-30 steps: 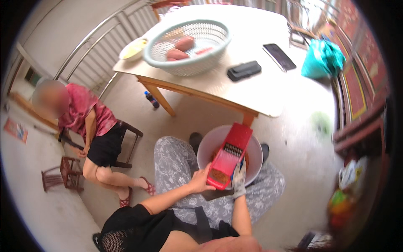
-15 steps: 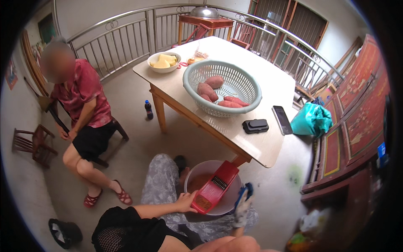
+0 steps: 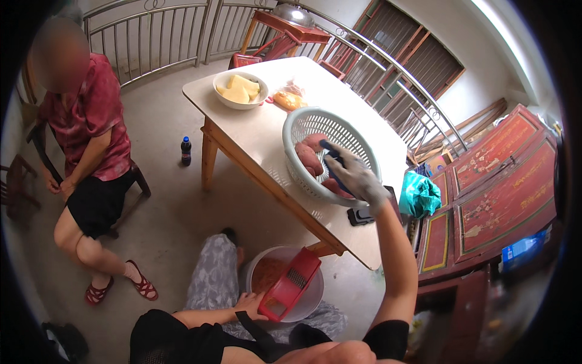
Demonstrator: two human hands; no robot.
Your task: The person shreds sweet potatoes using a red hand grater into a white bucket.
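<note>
Right hand (image 3: 357, 178) has left the lap area where it was half a second ago. It's now raised over the table (image 3: 254, 136), reaching into the white slotted basket (image 3: 330, 155). Hand is gloved, grey with blue on the fingers. Fingers are curled down onto the sweet potatoes (image 3: 309, 156); can't tell if they've actually closed on one.

Left hand (image 3: 250, 303) hasn't moved: still gripping the lower end of the red grater (image 3: 290, 292), fingers wrapped round its edge. The grater lies tilted across the rim of the pale bowl (image 3: 303, 306) between the knees, orange shreds inside.

Sweet potatoes: reddish-pink skin, unpeeled, oblong, several piled in the basket's left half, at the table's near end.

Seated person in a red top (image 3: 91, 115) on the left, well apart from the table.
</note>
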